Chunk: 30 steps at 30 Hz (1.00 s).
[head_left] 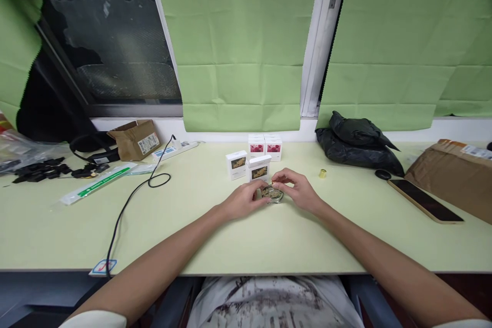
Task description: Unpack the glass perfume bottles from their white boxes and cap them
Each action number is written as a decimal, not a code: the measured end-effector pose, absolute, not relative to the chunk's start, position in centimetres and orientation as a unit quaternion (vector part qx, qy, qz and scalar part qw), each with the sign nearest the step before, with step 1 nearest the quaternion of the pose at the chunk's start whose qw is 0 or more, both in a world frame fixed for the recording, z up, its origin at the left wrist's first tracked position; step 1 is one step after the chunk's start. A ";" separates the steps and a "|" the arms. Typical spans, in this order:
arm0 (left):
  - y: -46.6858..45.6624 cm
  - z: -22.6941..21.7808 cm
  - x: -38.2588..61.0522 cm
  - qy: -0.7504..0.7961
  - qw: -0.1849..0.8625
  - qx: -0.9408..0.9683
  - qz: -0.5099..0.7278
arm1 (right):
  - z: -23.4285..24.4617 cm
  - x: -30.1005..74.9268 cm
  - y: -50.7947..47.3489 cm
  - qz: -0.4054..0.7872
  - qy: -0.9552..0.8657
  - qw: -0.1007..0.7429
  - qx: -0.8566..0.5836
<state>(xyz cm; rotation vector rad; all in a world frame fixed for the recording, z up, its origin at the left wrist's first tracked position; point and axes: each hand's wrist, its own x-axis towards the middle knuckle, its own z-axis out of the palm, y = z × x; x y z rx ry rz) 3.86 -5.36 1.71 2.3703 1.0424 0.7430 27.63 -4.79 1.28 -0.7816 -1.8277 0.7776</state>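
Pale tabletop (249, 246), curled fingers (256, 187) on disc (272, 193)

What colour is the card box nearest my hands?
White rectangular card box, dark picture on front; head view.

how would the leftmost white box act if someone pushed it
The box would probably tip rather than roll: it stands upright, thin for its height, with flat faces. It looks like card, so it may be light; its straight edges suggest it is fairly stiff.
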 end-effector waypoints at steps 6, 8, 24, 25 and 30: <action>-5.4 1.8 3.9 0.376 0.230 0.858 0.265 | 1.5 27.4 -5.2 0.307 -0.753 0.492 -0.312; -5.4 1.8 3.9 0.373 0.233 0.858 0.266 | 1.5 27.3 -5.3 0.304 -0.756 0.491 -0.308; -5.4 1.8 3.9 0.383 0.217 0.860 0.259 | 1.2 26.7 -4.7 0.382 -0.703 0.503 -0.327; -5.4 1.7 3.9 0.383 0.218 0.859 0.259 | 1.2 26.7 -4.7 0.386 -0.702 0.503 -0.325; -5.3 1.7 3.9 0.379 0.222 0.858 0.265 | 1.1 26.7 -4.6 0.399 -0.700 0.495 -0.325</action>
